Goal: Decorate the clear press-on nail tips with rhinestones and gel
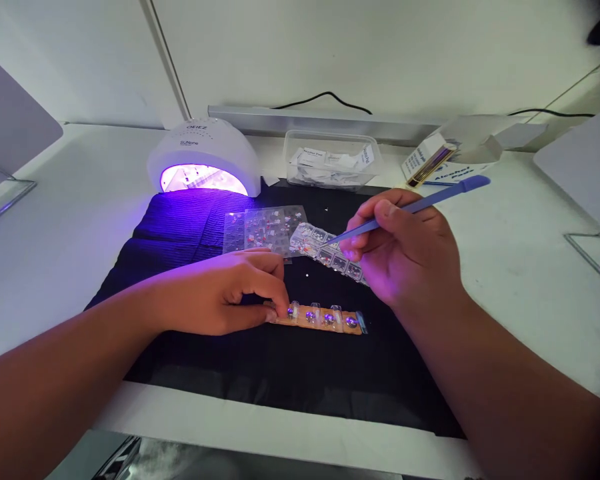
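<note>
My left hand point(245, 290) pinches the left end of a narrow orange strip point(322, 325), which carries several shiny domed pieces and clear clips and lies on a black cloth point(220, 360). Between the fingers of my right hand point(410, 247) is a blue pointed tool point(425, 200), its tip over a clear compartment case point(340, 261) with small decorations inside. Clear sheets point(265, 230) dotted with small bits are spread behind my left hand. A tiny white dot sits on the cloth between the case and the strip.
A lit white UV lamp point(205, 150) stands at the back left. Behind the cloth is a clear tub point(333, 177) of alcohol pad packets. An open alcohol pads box point(460, 173) stands at the back right, with a black cable along the wall.
</note>
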The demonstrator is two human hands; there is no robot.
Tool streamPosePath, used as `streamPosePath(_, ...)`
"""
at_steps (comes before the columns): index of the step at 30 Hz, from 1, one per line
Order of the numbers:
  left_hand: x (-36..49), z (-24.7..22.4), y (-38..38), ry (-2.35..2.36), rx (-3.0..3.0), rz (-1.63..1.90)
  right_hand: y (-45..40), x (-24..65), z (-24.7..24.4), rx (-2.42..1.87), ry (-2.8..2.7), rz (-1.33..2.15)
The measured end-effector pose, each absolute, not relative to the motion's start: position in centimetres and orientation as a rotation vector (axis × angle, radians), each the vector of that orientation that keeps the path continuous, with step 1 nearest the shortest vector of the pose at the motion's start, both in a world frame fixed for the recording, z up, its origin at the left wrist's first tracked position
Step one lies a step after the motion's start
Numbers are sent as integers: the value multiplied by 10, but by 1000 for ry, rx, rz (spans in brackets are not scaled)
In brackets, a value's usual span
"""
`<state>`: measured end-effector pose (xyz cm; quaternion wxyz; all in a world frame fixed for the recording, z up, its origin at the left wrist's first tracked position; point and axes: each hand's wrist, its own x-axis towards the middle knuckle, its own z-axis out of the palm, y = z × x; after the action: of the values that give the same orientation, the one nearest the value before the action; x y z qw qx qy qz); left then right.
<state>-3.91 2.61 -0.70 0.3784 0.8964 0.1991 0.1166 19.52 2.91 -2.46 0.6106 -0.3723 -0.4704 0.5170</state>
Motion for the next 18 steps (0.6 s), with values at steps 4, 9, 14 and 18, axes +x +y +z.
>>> streamPosePath(4,-40,-7,27,525,2274,293,30,196,-25,-860,-1110,1193)
streamPosePath(9,-40,-5,28,518,2267,291,31,197,-26,-862,-1122,1191)
streamPosePath(14,-42,-3,28,533,2222,347,32,198,-25,-850,-1094,1214)
streamPosePath(18,-41,-5,28,512,2237,332,32,197,-23,-832,-1057,1236)
